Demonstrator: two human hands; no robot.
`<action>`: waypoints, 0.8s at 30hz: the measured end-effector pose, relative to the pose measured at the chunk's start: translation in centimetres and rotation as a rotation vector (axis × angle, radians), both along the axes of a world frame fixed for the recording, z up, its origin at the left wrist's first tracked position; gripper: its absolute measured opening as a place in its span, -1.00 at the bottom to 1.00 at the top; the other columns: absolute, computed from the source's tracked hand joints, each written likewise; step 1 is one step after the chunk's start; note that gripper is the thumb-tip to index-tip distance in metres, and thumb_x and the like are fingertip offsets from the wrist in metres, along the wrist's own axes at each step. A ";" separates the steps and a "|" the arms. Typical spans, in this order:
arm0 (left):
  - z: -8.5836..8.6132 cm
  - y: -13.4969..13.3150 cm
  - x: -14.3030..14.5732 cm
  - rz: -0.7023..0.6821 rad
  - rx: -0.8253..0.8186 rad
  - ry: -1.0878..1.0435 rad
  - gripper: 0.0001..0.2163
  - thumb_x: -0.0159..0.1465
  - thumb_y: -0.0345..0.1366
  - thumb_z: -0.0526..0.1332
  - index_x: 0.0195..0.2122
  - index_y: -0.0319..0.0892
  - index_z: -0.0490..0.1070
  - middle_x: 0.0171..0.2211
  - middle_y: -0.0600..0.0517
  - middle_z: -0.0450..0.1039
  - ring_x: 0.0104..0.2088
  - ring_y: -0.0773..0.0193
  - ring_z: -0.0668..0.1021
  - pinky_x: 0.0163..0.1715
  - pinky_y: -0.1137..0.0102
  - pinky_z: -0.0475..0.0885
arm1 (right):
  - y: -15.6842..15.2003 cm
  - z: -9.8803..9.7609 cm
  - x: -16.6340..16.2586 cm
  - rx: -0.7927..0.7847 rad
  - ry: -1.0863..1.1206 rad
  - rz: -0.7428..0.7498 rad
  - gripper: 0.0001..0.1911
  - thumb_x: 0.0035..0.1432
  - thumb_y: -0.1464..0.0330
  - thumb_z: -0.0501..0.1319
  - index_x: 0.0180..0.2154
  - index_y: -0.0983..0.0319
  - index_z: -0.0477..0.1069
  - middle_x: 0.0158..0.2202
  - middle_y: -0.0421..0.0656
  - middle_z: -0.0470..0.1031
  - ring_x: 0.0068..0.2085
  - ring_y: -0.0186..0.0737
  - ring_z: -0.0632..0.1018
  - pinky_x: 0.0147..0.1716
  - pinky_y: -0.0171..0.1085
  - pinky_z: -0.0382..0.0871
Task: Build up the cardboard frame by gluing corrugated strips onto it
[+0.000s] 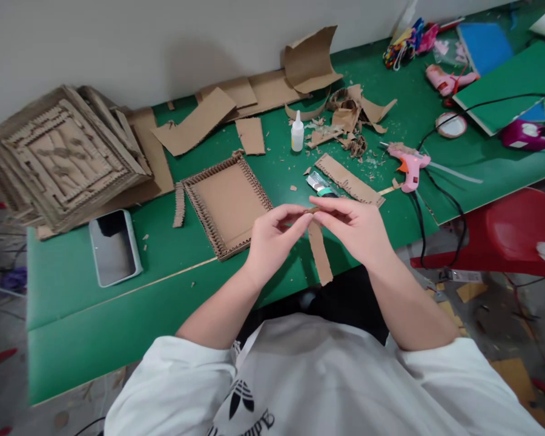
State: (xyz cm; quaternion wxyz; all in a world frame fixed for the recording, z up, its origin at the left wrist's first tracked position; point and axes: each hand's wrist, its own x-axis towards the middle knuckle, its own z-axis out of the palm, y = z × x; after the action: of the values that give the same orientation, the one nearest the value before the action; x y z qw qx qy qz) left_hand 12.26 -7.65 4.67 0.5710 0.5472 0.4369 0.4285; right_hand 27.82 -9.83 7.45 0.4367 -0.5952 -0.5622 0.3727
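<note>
Between my left hand (279, 233) and my right hand (352, 227) is a narrow cardboard strip (320, 254), pinched at its upper end by the fingertips of both. Its lower end hangs toward my lap over the table's front edge. Just left of my hands lies a shallow cardboard tray (229, 203) with walls of ridged corrugated strip. Right behind my fingers rests a utility knife (320, 183), partly hidden by my right hand. A longer cardboard piece with a torn edge (347, 177) lies beyond it.
A white glue bottle (297, 133) stands behind the knife, near torn cardboard scraps (349, 112). A pink glue gun (407, 165) with a cable lies to the right. At left are a phone (115, 247) and a stack of cardboard frames (68, 154). A red stool (522, 230) stands beside the table.
</note>
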 end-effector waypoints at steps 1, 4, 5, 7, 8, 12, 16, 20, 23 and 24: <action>0.1 0.0 0.1 0.011 -0.001 -0.001 -0.78 0.13 -0.14 0.32 -0.31 -0.18 0.54 -0.38 0.04 0.56 -0.43 0.38 0.55 -0.43 0.50 0.51 | -0.1 0.0 0.0 0.001 0.002 -0.006 -0.79 0.06 0.34 0.28 -0.21 0.15 0.58 -0.27 -0.22 0.62 -0.29 -0.29 0.60 -0.23 -0.26 0.51; 0.3 -0.3 0.2 0.049 0.012 -0.010 -0.81 0.13 -0.16 0.32 -0.36 -0.18 0.56 -0.42 0.06 0.55 -0.47 0.40 0.53 -0.45 0.51 0.51 | -0.3 0.1 -0.2 0.012 -0.001 -0.007 -0.86 0.06 0.32 0.29 -0.31 0.17 0.59 -0.36 -0.23 0.61 -0.36 -0.31 0.59 -0.30 -0.30 0.51; 0.4 -0.4 0.2 0.065 0.026 -0.008 -0.83 0.14 -0.17 0.32 -0.38 -0.18 0.56 -0.43 0.06 0.54 -0.47 0.40 0.53 -0.45 0.52 0.51 | -0.4 0.2 -0.3 0.024 -0.013 -0.012 -0.88 0.06 0.32 0.29 -0.33 0.17 0.59 -0.38 -0.23 0.61 -0.38 -0.32 0.58 -0.32 -0.32 0.51; 0.6 -0.7 0.3 0.093 0.051 0.009 -0.84 0.14 -0.20 0.31 -0.41 -0.19 0.55 -0.46 0.07 0.53 -0.49 0.41 0.52 -0.48 0.54 0.49 | -0.7 0.4 -0.6 0.060 -0.071 -0.031 -0.90 0.07 0.33 0.29 -0.34 0.16 0.58 -0.39 -0.24 0.60 -0.39 -0.33 0.58 -0.33 -0.33 0.50; 0.6 -0.8 0.4 0.106 0.056 0.015 -0.85 0.14 -0.20 0.31 -0.42 -0.19 0.55 -0.47 0.07 0.52 -0.50 0.41 0.52 -0.51 0.54 0.48 | -0.8 0.5 -0.7 0.084 -0.118 -0.047 -0.90 0.08 0.33 0.28 -0.34 0.15 0.58 -0.38 -0.24 0.60 -0.38 -0.32 0.58 -0.32 -0.32 0.50; 0.7 -1.1 0.8 0.148 0.033 -0.026 -0.83 0.13 -0.18 0.31 -0.42 -0.19 0.53 -0.49 0.08 0.51 -0.53 0.41 0.52 -0.57 0.55 0.46 | -1.3 0.6 -1.2 0.151 -0.262 -0.093 -0.87 0.13 0.31 0.23 -0.33 0.15 0.56 -0.33 -0.20 0.59 -0.30 -0.28 0.58 -0.23 -0.27 0.49; 0.0 -1.0 1.1 0.202 0.015 -0.080 -0.82 0.14 -0.16 0.31 -0.41 -0.18 0.50 -0.51 0.10 0.50 -0.56 0.44 0.49 -0.59 0.55 0.45 | -1.4 -0.3 -0.9 0.019 -0.037 -0.022 -0.70 0.08 0.28 0.29 -0.10 0.13 0.49 -0.34 -0.23 0.55 -0.34 -0.33 0.56 -0.29 -0.31 0.49; -1.3 -0.3 1.3 0.240 -0.020 -0.095 -0.81 0.15 -0.14 0.30 -0.37 -0.17 0.49 -0.52 0.11 0.48 -0.56 0.44 0.49 -0.57 0.54 0.46 | -1.3 -2.2 -0.3 -0.098 0.154 0.052 -0.53 0.02 0.28 0.32 0.01 0.14 0.39 -0.38 -0.26 0.51 -0.37 -0.35 0.54 -0.34 -0.31 0.47; -2.1 0.2 1.3 0.210 -0.038 -0.045 -0.79 0.15 -0.14 0.29 -0.33 -0.18 0.47 -0.44 0.07 0.52 -0.48 0.39 0.55 -0.53 0.51 0.49 | -1.2 -3.6 0.1 -0.186 0.231 0.098 -0.51 0.01 0.30 0.31 0.03 0.17 0.37 -0.40 -0.26 0.51 -0.43 -0.37 0.51 -0.39 -0.32 0.45; -2.3 0.3 1.2 0.189 -0.019 -0.014 -0.79 0.15 -0.14 0.29 -0.31 -0.18 0.47 -0.41 0.06 0.53 -0.44 0.37 0.56 -0.51 0.49 0.50 | -1.2 -4.0 0.3 -0.196 0.231 0.107 -0.51 0.02 0.31 0.30 0.03 0.18 0.36 -0.40 -0.25 0.51 -0.43 -0.36 0.51 -0.39 -0.31 0.45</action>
State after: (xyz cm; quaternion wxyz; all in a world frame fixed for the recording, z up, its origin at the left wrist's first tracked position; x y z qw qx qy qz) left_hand 13.50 -7.34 2.33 0.5362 0.4951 0.4867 0.4801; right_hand 28.13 -11.00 3.40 0.4176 -0.5574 -0.5000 0.5147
